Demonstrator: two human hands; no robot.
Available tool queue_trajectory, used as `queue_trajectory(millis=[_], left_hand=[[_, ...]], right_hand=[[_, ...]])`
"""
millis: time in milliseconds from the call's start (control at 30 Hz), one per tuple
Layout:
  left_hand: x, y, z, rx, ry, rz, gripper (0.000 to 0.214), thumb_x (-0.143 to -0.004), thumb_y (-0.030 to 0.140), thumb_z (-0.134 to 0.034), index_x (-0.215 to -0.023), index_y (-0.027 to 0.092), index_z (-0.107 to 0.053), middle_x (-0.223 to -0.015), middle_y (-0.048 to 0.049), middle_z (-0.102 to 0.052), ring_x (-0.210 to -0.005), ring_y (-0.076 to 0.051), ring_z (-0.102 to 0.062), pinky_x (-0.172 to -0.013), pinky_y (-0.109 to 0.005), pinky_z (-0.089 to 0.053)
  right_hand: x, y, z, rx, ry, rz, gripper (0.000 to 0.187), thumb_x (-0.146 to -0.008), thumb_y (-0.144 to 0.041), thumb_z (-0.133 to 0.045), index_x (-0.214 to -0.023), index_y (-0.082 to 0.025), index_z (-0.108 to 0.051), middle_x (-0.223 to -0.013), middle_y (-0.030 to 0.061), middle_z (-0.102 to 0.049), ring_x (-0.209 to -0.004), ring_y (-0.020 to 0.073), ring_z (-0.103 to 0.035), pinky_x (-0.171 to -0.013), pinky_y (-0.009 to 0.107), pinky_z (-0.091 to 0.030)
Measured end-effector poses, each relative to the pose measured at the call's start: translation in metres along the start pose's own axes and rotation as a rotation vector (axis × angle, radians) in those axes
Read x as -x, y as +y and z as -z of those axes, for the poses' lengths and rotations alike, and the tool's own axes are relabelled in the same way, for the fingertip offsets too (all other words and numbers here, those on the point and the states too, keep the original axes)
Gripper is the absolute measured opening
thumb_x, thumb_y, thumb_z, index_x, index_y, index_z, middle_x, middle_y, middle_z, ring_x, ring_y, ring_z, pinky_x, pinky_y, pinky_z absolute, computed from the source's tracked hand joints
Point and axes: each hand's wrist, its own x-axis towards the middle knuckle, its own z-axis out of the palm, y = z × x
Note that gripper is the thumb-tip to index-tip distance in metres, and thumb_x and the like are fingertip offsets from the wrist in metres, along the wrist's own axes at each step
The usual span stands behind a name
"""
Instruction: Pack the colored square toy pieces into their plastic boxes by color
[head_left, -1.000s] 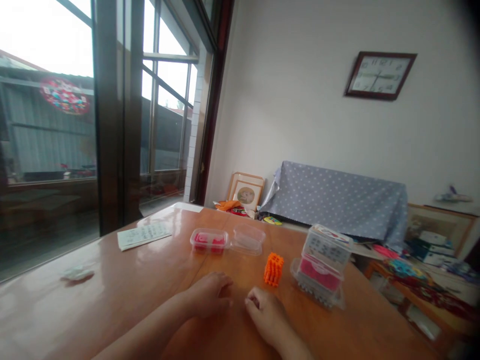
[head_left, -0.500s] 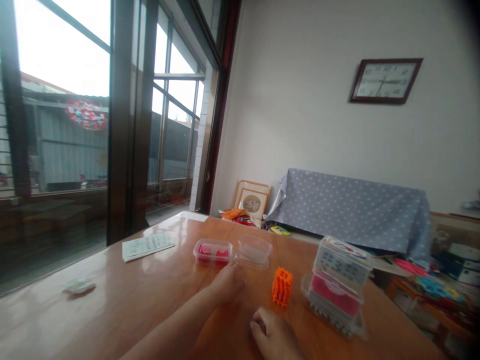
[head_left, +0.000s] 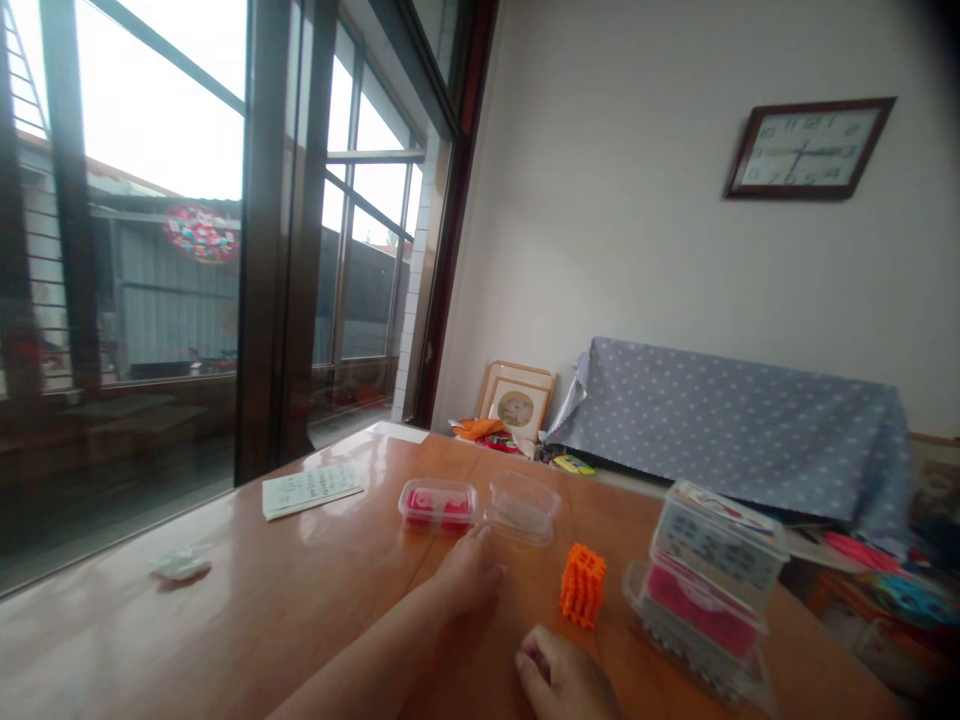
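Observation:
My left hand (head_left: pixel 472 573) lies stretched out on the wooden table (head_left: pixel 247 610), fingertips close to a small clear box with red pieces (head_left: pixel 438 503) and an empty clear lid (head_left: pixel 523 505) beside it. It holds nothing. My right hand (head_left: pixel 564 682) rests curled near the front edge, fingers folded in, just below an orange block of clipped pieces (head_left: pixel 582 584). I cannot make out anything in it.
A stack of clear boxes with pink and grey pieces (head_left: pixel 709 587) stands at the right. A printed paper sheet (head_left: pixel 310 489) and a crumpled white scrap (head_left: pixel 180 565) lie at the left by the window. A dotted grey cloth (head_left: pixel 742 430) covers furniture behind.
My left hand has slid forward toward the small clear boxes. The right hand has dropped lower in view as the camera tilted up and left.

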Motion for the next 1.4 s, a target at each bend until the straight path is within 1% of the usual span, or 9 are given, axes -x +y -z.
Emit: queue_trajectory(millis=[267, 400, 500, 667, 767, 867, 1000, 1133, 1400], left_hand=[[-0.006, 0.0, -0.001, -0.06, -0.025, -0.004, 0.056, -0.08, 0.028, -0.066, -0.135, 0.022, -0.058, -0.149, -0.0129, -0.056, -0.138, -0.031, -0.051, -0.118, -0.04, -0.038], [-0.021, 0.01, -0.009, -0.076, -0.016, -0.04, 0.056, -0.083, 0.021, -0.059, -0.139, 0.018, -0.054, -0.149, -0.015, -0.054, -0.139, -0.029, -0.05, -0.117, -0.038, -0.038], [-0.039, 0.019, -0.015, -0.088, -0.005, -0.058, 0.058, -0.084, 0.016, -0.054, -0.143, 0.014, -0.05, -0.154, -0.0177, -0.048, -0.141, -0.027, -0.048, -0.118, -0.037, -0.037], [-0.067, 0.03, -0.025, -0.12, 0.023, -0.062, 0.067, -0.086, 0.011, -0.049, -0.152, 0.015, -0.039, -0.167, -0.0156, -0.029, -0.151, -0.027, -0.035, -0.12, -0.037, -0.034], [-0.082, 0.033, -0.03, -0.156, 0.016, -0.048, 0.071, -0.085, 0.009, -0.048, -0.155, 0.014, -0.035, -0.168, -0.0168, -0.023, -0.15, -0.029, -0.035, -0.118, -0.04, -0.036], [-0.097, 0.034, -0.033, -0.211, -0.013, -0.026, 0.068, -0.083, 0.005, -0.05, -0.149, 0.019, -0.043, -0.164, -0.0167, -0.033, -0.141, -0.03, -0.049, -0.113, -0.042, -0.042], [-0.109, 0.037, -0.035, -0.3, -0.055, -0.016, 0.041, -0.085, 0.004, -0.05, -0.12, 0.02, -0.064, -0.138, -0.0154, -0.058, -0.113, -0.027, -0.068, -0.097, -0.04, -0.053], [-0.108, 0.045, -0.028, -0.375, -0.034, -0.027, 0.03, -0.092, 0.008, -0.044, -0.107, 0.02, -0.067, -0.122, -0.0139, -0.063, -0.104, -0.027, -0.071, -0.087, -0.039, -0.055], [-0.079, 0.08, 0.017, -0.484, 0.048, -0.122, 0.032, -0.102, 0.025, -0.038, -0.12, 0.023, -0.064, -0.121, -0.0154, -0.066, -0.098, -0.03, -0.07, -0.081, -0.043, -0.052]], right_hand=[[0.003, -0.011, 0.005, 0.005, 0.044, -0.044, 0.016, -0.091, -0.029, -0.052, -0.086, -0.025, -0.066, -0.083, 0.0007, -0.075, -0.077, 0.0177, -0.069, -0.065, 0.025, -0.037], [0.005, -0.018, 0.011, -0.001, 0.069, -0.072, 0.015, -0.09, -0.029, -0.054, -0.087, -0.025, -0.068, -0.085, 0.0008, -0.076, -0.079, 0.0169, -0.069, -0.064, 0.024, -0.036], [0.005, -0.018, 0.012, 0.0, 0.067, -0.083, 0.014, -0.089, -0.027, -0.055, -0.088, -0.025, -0.07, -0.087, 0.0004, -0.076, -0.08, 0.0168, -0.069, -0.065, 0.024, -0.036], [0.001, -0.013, 0.008, -0.005, 0.039, -0.087, 0.014, -0.089, -0.027, -0.056, -0.09, -0.027, -0.07, -0.089, -0.0003, -0.077, -0.083, 0.0178, -0.071, -0.065, 0.024, -0.036], [-0.001, -0.01, 0.007, -0.005, 0.028, -0.089, 0.014, -0.088, -0.026, -0.057, -0.091, -0.027, -0.07, -0.091, -0.0002, -0.078, -0.085, 0.019, -0.072, -0.066, 0.024, -0.036], [-0.002, -0.01, 0.007, -0.004, 0.018, -0.091, 0.014, -0.089, -0.026, -0.057, -0.092, -0.027, -0.071, -0.093, 0.0001, -0.078, -0.087, 0.0189, -0.072, -0.066, 0.024, -0.037], [-0.004, -0.009, 0.006, 0.029, 0.021, -0.102, 0.015, -0.088, -0.025, -0.057, -0.093, -0.026, -0.071, -0.093, 0.0005, -0.078, -0.088, 0.0193, -0.072, -0.066, 0.024, -0.037], [-0.004, -0.007, 0.004, 0.027, 0.023, -0.085, 0.013, -0.087, -0.024, -0.058, -0.093, -0.026, -0.07, -0.093, 0.0003, -0.078, -0.088, 0.0191, -0.072, -0.067, 0.024, -0.037], [0.01, -0.019, 0.016, -0.091, 0.06, -0.068, 0.013, -0.091, -0.028, -0.056, -0.089, -0.026, -0.069, -0.088, -0.0011, -0.076, -0.081, 0.0157, -0.069, -0.064, 0.023, -0.035]])
